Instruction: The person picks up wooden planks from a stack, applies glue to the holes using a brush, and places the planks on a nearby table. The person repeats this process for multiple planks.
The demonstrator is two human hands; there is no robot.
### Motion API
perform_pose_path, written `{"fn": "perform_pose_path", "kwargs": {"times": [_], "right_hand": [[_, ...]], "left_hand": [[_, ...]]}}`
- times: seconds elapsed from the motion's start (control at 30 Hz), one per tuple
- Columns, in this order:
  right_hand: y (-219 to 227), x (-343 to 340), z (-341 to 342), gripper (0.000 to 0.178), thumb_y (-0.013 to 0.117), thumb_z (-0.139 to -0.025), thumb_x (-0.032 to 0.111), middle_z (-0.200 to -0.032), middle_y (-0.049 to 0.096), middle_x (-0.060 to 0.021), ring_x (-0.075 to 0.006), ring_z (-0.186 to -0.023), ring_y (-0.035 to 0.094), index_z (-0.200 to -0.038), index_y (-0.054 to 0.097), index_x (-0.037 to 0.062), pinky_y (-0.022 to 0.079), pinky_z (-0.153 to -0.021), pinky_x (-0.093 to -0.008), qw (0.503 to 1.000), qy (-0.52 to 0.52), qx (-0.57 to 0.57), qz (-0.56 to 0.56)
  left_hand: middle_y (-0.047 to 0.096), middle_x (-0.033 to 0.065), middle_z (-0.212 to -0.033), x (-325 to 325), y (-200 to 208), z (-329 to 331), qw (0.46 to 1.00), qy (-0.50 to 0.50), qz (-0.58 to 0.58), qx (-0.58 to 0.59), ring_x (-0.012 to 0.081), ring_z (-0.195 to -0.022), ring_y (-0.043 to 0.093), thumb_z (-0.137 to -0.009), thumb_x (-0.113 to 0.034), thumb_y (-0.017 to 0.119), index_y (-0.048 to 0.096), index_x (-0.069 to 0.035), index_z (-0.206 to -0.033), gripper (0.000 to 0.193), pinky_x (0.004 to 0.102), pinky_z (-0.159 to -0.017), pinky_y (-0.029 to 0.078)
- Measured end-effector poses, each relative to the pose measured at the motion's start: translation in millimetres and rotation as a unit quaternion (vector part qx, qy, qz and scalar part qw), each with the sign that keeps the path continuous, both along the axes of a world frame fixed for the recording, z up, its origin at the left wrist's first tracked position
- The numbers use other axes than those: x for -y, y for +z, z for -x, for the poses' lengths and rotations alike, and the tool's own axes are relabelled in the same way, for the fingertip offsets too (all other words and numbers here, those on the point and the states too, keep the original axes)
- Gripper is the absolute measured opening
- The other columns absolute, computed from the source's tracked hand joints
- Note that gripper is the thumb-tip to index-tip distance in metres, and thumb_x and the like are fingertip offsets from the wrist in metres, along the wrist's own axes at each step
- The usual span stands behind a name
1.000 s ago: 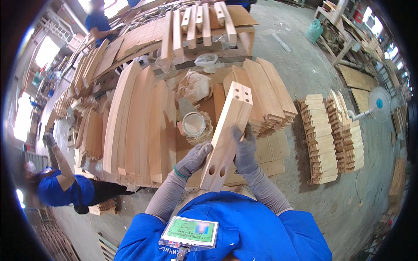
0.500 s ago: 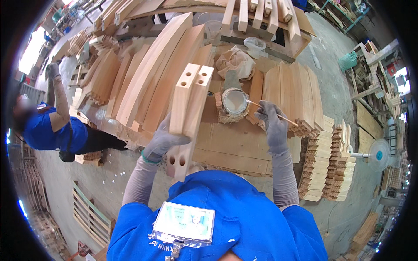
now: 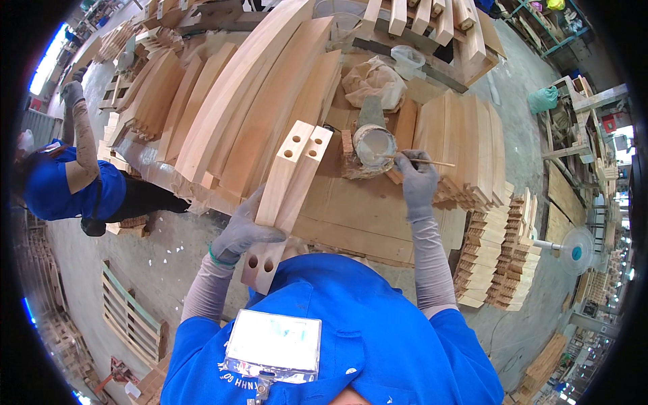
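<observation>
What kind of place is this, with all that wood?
It's probably a woodworking workshop. There are long wooden boards, stacks of short wooden pieces on the floor, and the left hand holds wood with round holes.

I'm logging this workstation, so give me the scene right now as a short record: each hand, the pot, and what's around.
Left hand: gloved, holding two pieces side by side, tilted, holes showing
Right hand: gloved, holding a stick, one end at the pot
Pot: pale contents, cloth beyond it
Left of pot: boards
Far right: fan
Far left: co-worker
</observation>
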State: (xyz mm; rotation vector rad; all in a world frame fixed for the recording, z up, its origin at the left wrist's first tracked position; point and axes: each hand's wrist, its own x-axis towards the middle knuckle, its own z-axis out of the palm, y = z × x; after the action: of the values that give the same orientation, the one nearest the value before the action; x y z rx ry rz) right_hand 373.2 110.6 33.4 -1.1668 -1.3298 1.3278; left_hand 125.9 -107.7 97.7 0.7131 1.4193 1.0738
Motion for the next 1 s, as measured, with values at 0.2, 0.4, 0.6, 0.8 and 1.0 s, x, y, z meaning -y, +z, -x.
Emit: {"fn": "perform_pose_path", "kwargs": {"times": [0.2,0.4,0.6,0.8,1.0], "right_hand": [[-6.6,6.3,8.9,0.007,0.058,-0.085,0.001,-0.088,0.063,-0.0113,-0.0190,-0.080,0.064,-0.090,0.057,-0.0024,0.057,-0.074,-0.0321,0.946,-0.058,-0.296,0.118],[-28.7,-2.9,-7.3,0.010,0.058,-0.086,0.004,-0.093,0.063,-0.0141,-0.0227,-0.083,0.064,-0.094,0.057,-0.0016,0.058,-0.074,-0.0330,0.890,-0.088,-0.357,0.270],[-27.3,-5.2,-5.0,0.010,0.060,-0.086,0.010,-0.087,0.064,-0.0121,-0.0213,-0.078,0.065,-0.090,0.059,0.0000,0.059,-0.066,-0.0276,0.878,-0.088,-0.380,0.278],[56.7,20.8,15.1,0.006,0.058,-0.087,0.010,-0.087,0.064,-0.0111,-0.0182,-0.073,0.065,-0.085,0.057,0.0042,0.059,-0.065,-0.0263,0.914,-0.060,-0.386,0.110],[93.0,45.1,34.6,0.011,0.057,-0.087,0.005,-0.083,0.062,-0.0125,-0.0172,-0.071,0.064,-0.077,0.053,0.0021,0.058,-0.066,-0.0293,0.940,-0.054,-0.338,0.005]], "left_hand": [[0.049,0.0109,-0.124,-1.0,-0.1,-2.8,1.000,-0.015,0.006,0.008,0.0179,-0.114,0.046,-0.054,-0.007,0.077,0.032,0.000,-0.136,0.094,0.0296,-0.097,0.037],[0.048,0.0106,-0.125,-9.3,0.6,-4.0,1.000,-0.021,-0.017,0.015,0.0184,-0.116,0.045,-0.056,-0.007,0.075,0.030,0.000,-0.137,0.094,0.0302,-0.098,0.036],[0.047,0.0117,-0.128,-27.4,0.7,-5.2,0.997,-0.067,-0.024,-0.013,0.0195,-0.118,0.044,-0.058,-0.009,0.075,0.029,-0.001,-0.138,0.093,0.0302,-0.099,0.035],[0.047,0.0138,-0.127,-40.2,4.8,-6.3,0.992,-0.113,-0.062,-0.005,0.0212,-0.118,0.045,-0.056,-0.015,0.075,0.028,-0.002,-0.139,0.096,0.0305,-0.100,0.033],[0.048,0.0157,-0.126,-48.2,15.6,-10.2,0.986,-0.147,-0.068,-0.024,0.0231,-0.118,0.046,-0.053,-0.020,0.075,0.029,-0.002,-0.139,0.099,0.0309,-0.101,0.032]]}}
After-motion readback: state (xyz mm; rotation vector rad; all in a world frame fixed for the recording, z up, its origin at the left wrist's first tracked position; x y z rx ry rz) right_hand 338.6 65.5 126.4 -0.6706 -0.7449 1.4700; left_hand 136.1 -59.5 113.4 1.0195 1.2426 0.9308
